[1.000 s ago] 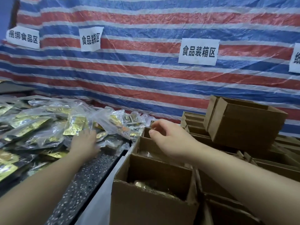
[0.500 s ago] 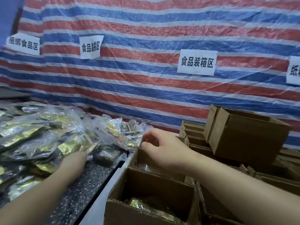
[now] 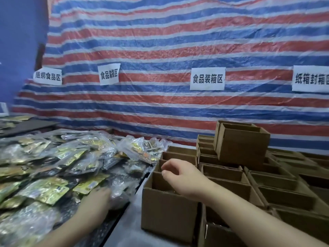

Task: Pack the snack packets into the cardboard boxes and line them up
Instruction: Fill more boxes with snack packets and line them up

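Reaching at 8 o'clock, left hand [image 3: 96,202] presses a clear packet [image 3: 117,193], grip unclear; right hand [image 3: 179,177], fingers loosely curled, empty, over the box [image 3: 169,211], prob. ready to receive.

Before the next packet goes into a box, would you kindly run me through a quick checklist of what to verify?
1. Left hand on the packets: ok, it rests on the pile's near edge.
2. Packet actually gripped: cannot tell, the fingers are blurred against clear plastic.
3. Right hand free: ok, fingers loosely curled, holding nothing.
4. Nearest box open: ok, flaps up, top open.
5. Room left inside that box: cannot tell, the interior is mostly hidden behind its front wall and the wrist.
6. Boxes lined up: not ok, one box sits stacked on the rows behind.
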A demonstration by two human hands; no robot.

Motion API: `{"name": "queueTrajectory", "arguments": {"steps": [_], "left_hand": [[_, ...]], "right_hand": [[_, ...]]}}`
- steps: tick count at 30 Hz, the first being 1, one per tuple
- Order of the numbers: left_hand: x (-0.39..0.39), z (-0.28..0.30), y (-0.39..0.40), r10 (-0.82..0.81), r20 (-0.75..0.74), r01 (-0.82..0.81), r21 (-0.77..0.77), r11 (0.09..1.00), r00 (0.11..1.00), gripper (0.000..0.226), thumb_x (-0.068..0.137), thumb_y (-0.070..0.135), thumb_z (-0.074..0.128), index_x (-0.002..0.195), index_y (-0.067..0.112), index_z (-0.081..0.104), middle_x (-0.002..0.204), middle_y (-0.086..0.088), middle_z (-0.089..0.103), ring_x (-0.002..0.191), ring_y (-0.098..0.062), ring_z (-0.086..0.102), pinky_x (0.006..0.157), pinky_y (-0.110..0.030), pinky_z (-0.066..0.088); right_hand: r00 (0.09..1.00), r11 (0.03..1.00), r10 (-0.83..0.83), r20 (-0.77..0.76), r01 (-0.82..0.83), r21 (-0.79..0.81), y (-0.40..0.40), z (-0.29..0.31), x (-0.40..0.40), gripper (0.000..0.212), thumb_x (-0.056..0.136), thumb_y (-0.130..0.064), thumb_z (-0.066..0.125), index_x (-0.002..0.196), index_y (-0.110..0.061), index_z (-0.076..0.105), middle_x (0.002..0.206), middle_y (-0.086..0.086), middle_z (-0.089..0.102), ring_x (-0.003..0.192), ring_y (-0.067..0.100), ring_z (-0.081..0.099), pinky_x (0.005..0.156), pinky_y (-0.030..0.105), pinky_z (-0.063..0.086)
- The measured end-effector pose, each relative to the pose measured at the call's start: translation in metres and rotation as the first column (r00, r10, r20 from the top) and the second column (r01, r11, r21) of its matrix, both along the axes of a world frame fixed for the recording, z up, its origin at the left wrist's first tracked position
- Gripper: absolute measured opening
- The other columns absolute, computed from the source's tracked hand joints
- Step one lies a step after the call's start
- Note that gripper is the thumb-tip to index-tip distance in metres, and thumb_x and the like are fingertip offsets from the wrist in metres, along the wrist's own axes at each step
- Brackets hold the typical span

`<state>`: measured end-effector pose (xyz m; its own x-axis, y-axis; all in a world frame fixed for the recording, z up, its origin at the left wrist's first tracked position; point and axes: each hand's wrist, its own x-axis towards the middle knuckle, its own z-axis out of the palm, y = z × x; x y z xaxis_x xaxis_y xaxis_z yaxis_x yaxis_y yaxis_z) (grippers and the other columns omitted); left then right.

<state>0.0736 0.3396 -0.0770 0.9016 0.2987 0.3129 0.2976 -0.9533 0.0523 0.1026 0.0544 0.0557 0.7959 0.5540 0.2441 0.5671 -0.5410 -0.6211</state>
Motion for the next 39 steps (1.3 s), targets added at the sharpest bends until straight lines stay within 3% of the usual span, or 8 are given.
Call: {"name": "queueTrajectory", "arguments": {"steps": [3, 7, 15, 23, 27, 32, 35, 39], "left_hand": [[-0.03, 0.023, -0.019, -0.078, 0.174, 0.099, -0.114, 0.988, 0.982, 0.013, 0.093, 0.016, 0.05, 0.097, 0.015, 0.062, 0.098, -0.003, 0.066, 0.093, -0.024, 0.061, 0.078, -0.037, 0.048], [-0.056, 0.053, -0.03, -0.046, 0.327, 0.093, -0.13, 0.987, 0.944, 0.019, 0.096, 0.03, 0.058, 0.087, 0.013, 0.062, 0.083, -0.003, 0.067, 0.078, -0.027, 0.063, 0.062, -0.036, 0.046], [-0.085, 0.079, -0.045, -0.188, 0.363, 0.161, 0.105, 0.981, 0.912, 0.01, 0.092, 0.016, 0.065, 0.085, 0.01, 0.07, 0.085, -0.005, 0.066, 0.075, -0.031, 0.062, 0.056, -0.036, 0.046], [-0.106, 0.126, -0.068, -0.431, 0.553, 0.261, 0.361, 0.895, 0.713, 0.033, 0.088, 0.022, 0.05, 0.101, 0.006, 0.076, 0.094, -0.009, 0.074, 0.061, -0.031, 0.068, 0.046, -0.032, 0.048], [-0.106, 0.158, -0.089, -0.402, 0.643, 0.279, 0.29, 0.916, 0.652, 0.025, 0.092, 0.021, 0.054, 0.107, 0.01, 0.071, 0.082, -0.01, 0.072, 0.054, -0.036, 0.064, 0.042, -0.03, 0.041], [-0.093, 0.172, -0.119, -0.317, 0.673, 0.347, 0.095, 0.933, 0.668, 0.021, 0.1, 0.029, 0.054, 0.088, 0.015, 0.064, 0.069, -0.003, 0.064, 0.061, -0.031, 0.059, 0.052, -0.03, 0.034], [-0.085, 0.164, -0.121, -0.265, 0.591, 0.278, 0.073, 0.958, 0.762, 0.035, 0.102, 0.04, 0.042, 0.081, 0.018, 0.059, 0.074, 0.004, 0.054, 0.07, -0.026, 0.059, 0.056, -0.033, 0.037], [-0.082, 0.159, -0.111, -0.273, 0.608, 0.277, 0.09, 0.957, 0.746, 0.036, 0.102, 0.037, 0.045, 0.094, 0.015, 0.073, 0.097, -0.001, 0.064, 0.083, -0.023, 0.06, 0.067, -0.038, 0.049]], "right_hand": [[1.0, 1.0, -0.007, -0.007, 0.007, 0.013, -0.009, -0.003, -0.028, 0.026, 0.102, -0.037, 0.053, 0.125, -0.029, 0.062, 0.11, -0.016, 0.058, 0.097, -0.002, 0.054, 0.07, 0.005, 0.038], [1.0, 0.999, -0.024, -0.014, 0.025, 0.034, -0.015, -0.007, -0.056, 0.028, 0.102, -0.037, 0.052, 0.125, -0.026, 0.062, 0.112, -0.014, 0.059, 0.103, 0.003, 0.054, 0.071, 0.005, 0.036], [0.998, 0.997, -0.043, -0.039, 0.045, 0.063, -0.03, -0.013, -0.087, 0.023, 0.102, -0.037, 0.053, 0.121, -0.029, 0.062, 0.112, -0.014, 0.06, 0.101, 0.002, 0.055, 0.07, 0.007, 0.037], [0.997, 0.996, -0.039, -0.061, 0.044, 0.081, -0.03, -0.014, -0.099, 0.028, 0.099, -0.038, 0.056, 0.124, -0.026, 0.061, 0.114, -0.011, 0.061, 0.106, 0.007, 0.056, 0.086, 0.02, 0.045], [0.994, 0.986, 0.071, -0.082, -0.058, 0.155, -0.006, -0.017, -0.095, 0.068, 0.083, -0.051, 0.074, 0.142, -0.033, 0.044, 0.124, -0.018, 0.05, 0.116, 0.005, 0.05, 0.083, 0.01, 0.041], [0.994, 0.988, -0.055, -0.099, 0.068, 0.138, 0.03, -0.026, -0.092, 0.122, 0.052, -0.068, 0.083, 0.151, -0.032, 0.021, 0.136, -0.006, 0.045, 0.123, 0.02, 0.053, 0.104, 0.042, 0.049], [0.985, 0.976, -0.163, -0.064, 0.17, 0.136, 0.041, -0.037, -0.09, 0.088, 0.062, -0.068, 0.08, 0.129, -0.027, 0.041, 0.117, -0.007, 0.044, 0.105, 0.02, 0.059, 0.09, 0.043, 0.054], [0.984, 0.969, -0.153, -0.09, 0.167, 0.184, 0.044, -0.043, -0.085, 0.041, 0.087, -0.045, 0.07, 0.111, -0.025, 0.044, 0.112, -0.002, 0.048, 0.098, 0.021, 0.059, 0.09, 0.042, 0.053]]}}
